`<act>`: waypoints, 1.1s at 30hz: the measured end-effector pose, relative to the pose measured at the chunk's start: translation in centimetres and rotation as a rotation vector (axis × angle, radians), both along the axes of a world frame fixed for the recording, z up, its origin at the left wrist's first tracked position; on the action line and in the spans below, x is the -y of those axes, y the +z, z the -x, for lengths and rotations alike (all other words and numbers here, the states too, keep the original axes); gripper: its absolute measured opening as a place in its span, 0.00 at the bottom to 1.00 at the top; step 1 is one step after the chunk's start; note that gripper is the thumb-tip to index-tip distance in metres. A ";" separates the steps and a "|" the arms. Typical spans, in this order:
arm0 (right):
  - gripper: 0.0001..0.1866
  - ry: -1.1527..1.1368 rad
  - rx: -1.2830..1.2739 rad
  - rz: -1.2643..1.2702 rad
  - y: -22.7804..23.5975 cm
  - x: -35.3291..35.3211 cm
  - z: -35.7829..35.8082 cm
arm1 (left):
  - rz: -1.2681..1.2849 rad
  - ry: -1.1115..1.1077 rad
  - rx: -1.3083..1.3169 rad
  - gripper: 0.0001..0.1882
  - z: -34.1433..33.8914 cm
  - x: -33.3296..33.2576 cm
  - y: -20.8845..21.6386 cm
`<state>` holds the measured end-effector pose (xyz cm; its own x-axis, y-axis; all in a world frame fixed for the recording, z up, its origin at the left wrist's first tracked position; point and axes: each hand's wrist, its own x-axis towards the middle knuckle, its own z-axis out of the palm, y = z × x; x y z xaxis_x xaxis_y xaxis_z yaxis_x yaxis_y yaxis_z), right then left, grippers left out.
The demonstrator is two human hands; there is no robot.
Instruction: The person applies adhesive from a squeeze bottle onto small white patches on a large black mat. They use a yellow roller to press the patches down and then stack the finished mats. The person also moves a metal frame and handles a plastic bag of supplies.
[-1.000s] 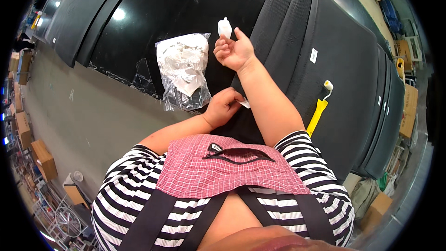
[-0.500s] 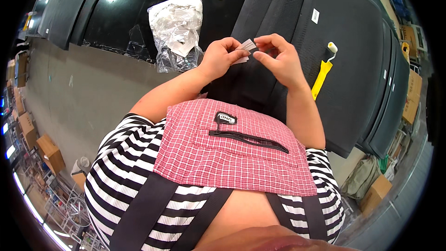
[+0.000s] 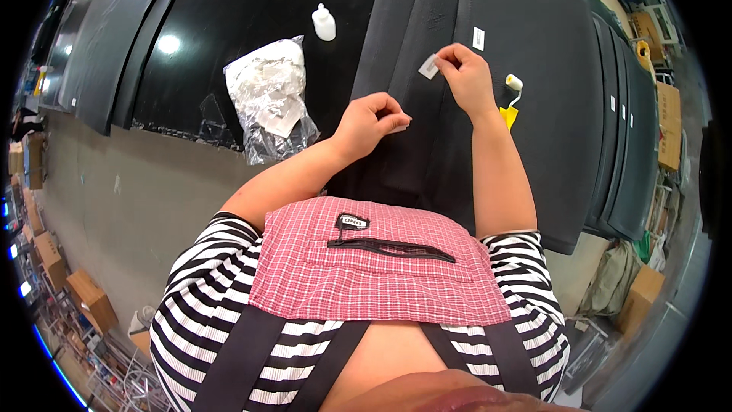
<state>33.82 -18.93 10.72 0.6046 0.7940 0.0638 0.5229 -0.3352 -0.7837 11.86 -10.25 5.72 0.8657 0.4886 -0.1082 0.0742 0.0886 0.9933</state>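
Pinched in my right hand (image 3: 467, 80) is a small white label (image 3: 429, 67), held over black sheet material (image 3: 418, 95). My left hand (image 3: 369, 126) is closed on more white labels (image 3: 399, 127), of which only an edge shows past the fingertips. Another white label (image 3: 478, 38) lies flat on the dark panel (image 3: 553, 160), just beyond my right hand. A small paint roller (image 3: 514, 91) with a yellow handle lies to the right of that hand, its handle partly hidden by my forearm.
A clear plastic bag (image 3: 268, 95) with white pieces inside lies left on the glossy black tabletop (image 3: 191, 69). Behind it stands a white squeeze bottle (image 3: 324, 24). More labelled dark panels (image 3: 619, 137) are layered at the right. Cardboard boxes (image 3: 90, 299) stand on the floor.
My hands have drawn apart. The right one now carries a single label away from the others, forward toward the label on the panel. The whole view has also shifted slightly.
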 end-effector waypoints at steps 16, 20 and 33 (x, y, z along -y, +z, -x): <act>0.07 -0.118 0.501 0.088 -3.5 -7.7 -7.1 | -0.571 -0.032 0.293 0.09 -0.6 0.2 -2.2; 0.07 -0.110 0.451 0.160 -3.1 -8.0 -7.3 | -0.577 -0.028 0.286 0.09 -0.6 0.1 -2.2; 0.07 -0.135 0.593 0.102 -4.1 -8.2 -7.2 | -0.568 -0.032 0.292 0.08 -0.5 0.0 -1.8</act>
<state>40.98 -10.71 6.60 0.5850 0.7330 0.3472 0.8076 -0.4867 -0.3331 12.34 -10.25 3.93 0.8354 0.3740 0.4027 -0.2130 -0.4551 0.8646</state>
